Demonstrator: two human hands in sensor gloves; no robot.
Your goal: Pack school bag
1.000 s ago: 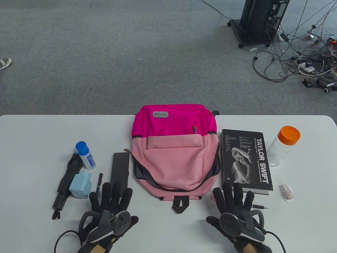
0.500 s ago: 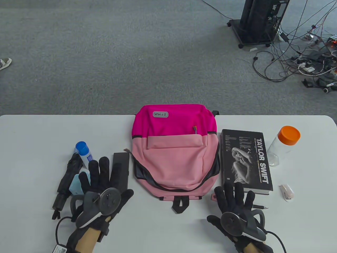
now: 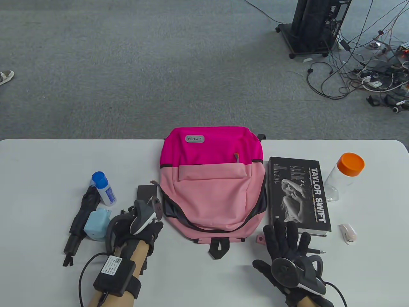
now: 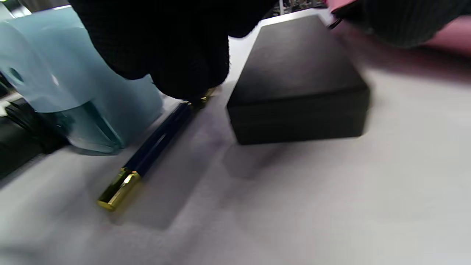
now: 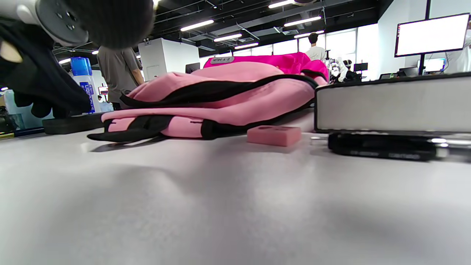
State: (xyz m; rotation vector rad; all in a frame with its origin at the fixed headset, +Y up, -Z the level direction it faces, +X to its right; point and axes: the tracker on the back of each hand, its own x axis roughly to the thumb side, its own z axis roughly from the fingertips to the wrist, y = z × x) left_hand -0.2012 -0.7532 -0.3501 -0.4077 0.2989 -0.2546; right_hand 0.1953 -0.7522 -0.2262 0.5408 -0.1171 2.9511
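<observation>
Big white table under everything. Pink school bag flat in the middle of it, top handle toward the near edge, zip opening curved across the light pink part. Black Taylor Swift book just beside the bag's right side. Clear bottle with an orange cap near the book, farther right. Long black box just beside the bag's left side. Folded black umbrella out on the left. Light blue sharpener touching the umbrella. Small white bottle with a blue cap behind it.

Left hand tipped down between the sharpener and the black box, fingers bunched right on top of a dark blue pen with gold ends. Pen flat on the table; cannot tell if really gripped or only touched.

Right hand flat on the table with fingers spread apart, holding nothing, near the front edge of the book. Thin black pen just beside its fingers. Little pink eraser between that hand and the bag. Small white thing well off to the right.
</observation>
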